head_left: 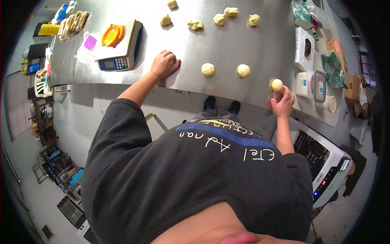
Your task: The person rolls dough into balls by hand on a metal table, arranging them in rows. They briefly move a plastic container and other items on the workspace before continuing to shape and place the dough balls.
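Note:
My left hand [165, 64] rests on the steel table [191, 49] near its front edge, fingers curled down. Whatever lies under that palm, if anything, is hidden. At the table's right front, my right hand [283, 101] has its fingers bent and slightly apart. Its fingertips reach a smooth round dough ball [277, 85], which sits just beyond them. Two more dough balls stand between my hands, one nearer the left [208, 70] and another toward the right [243, 70]. Farther back lie several rougher dough lumps, among them a wide dough lump [195, 25] and a rightmost dough lump [254, 20].
A digital scale [118, 53] bearing orange dough molds [112, 35] stands at left, beside a purple square [89, 42]. Along the right are a white box [304, 49], plastic tubs [309, 85] and a green bag [333, 69]. A white appliance [321, 162] stands below right.

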A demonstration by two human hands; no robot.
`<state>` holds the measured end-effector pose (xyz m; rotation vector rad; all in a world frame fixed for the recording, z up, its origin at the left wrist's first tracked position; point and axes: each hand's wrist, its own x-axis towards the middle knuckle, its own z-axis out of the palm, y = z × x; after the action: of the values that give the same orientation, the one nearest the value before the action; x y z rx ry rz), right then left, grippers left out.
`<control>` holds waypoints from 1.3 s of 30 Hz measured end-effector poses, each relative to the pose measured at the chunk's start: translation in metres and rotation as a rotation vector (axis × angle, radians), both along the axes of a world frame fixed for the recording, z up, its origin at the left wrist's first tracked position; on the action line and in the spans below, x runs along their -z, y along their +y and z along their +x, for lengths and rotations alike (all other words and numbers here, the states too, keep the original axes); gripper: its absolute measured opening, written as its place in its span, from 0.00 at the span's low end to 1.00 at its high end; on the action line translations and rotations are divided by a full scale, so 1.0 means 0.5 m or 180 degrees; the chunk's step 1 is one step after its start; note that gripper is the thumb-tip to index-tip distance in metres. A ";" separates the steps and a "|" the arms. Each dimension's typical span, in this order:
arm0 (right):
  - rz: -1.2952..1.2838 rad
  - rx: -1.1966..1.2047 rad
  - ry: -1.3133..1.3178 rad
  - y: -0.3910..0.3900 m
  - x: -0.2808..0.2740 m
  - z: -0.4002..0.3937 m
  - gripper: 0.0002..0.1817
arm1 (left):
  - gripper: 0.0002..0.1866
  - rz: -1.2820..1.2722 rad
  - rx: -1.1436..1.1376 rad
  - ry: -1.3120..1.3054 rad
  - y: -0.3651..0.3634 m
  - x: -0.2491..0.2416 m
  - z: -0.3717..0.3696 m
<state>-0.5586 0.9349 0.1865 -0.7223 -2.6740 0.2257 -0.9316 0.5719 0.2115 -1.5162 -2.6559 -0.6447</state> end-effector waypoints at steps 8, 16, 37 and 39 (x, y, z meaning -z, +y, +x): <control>-0.0224 0.0142 -0.0008 0.002 0.001 -0.002 0.41 | 0.21 -0.0448 -0.1513 -0.0239 0.012 -0.012 0.048; -0.0080 0.0050 0.0070 0.002 -0.001 -0.005 0.40 | 0.21 -0.0142 -0.1557 -0.2239 -0.073 -0.051 0.004; -0.0058 0.0035 0.0080 0.001 -0.003 -0.006 0.39 | 0.25 0.0567 -0.1994 -0.2345 -0.076 0.085 0.020; -0.0095 0.0000 0.0110 0.001 -0.003 -0.006 0.39 | 0.28 0.1266 -0.2645 -0.3945 -0.081 -0.020 0.039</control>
<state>-0.5616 0.9355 0.1879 -0.7212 -2.6432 0.2761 -0.9123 0.5313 0.2216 0.3494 -2.9961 -2.2485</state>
